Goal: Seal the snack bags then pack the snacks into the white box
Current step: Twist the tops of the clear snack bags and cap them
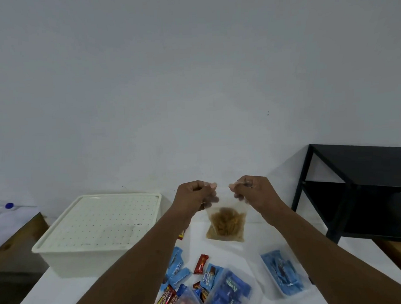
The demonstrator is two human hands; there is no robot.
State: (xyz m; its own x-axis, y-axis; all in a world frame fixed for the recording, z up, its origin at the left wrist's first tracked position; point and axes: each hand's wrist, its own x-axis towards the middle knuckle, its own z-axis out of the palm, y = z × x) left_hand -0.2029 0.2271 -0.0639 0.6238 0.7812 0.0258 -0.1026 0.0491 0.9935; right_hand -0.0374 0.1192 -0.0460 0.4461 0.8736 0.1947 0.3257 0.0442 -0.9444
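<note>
- While it hangs above the white table (63, 293), the clear bag (226, 221) of brown snacks is held by its top corners.
- The left hand (193, 197) and right hand (253, 192) each pinch one corner tight.
- The white box (85, 262), lid (106, 221) on, sits to the left.

L hand (195, 196) & R hand (253, 191) bare; forearms (139, 251) bare to btm frame edge.

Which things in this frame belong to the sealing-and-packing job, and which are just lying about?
Job: left hand and right hand pinching the brown-snack bag; white box, lid on; right bag of blue packets; front bag of blue packets; loose wrapped snacks.
Lying about: black shelf unit; blue cap.
</note>
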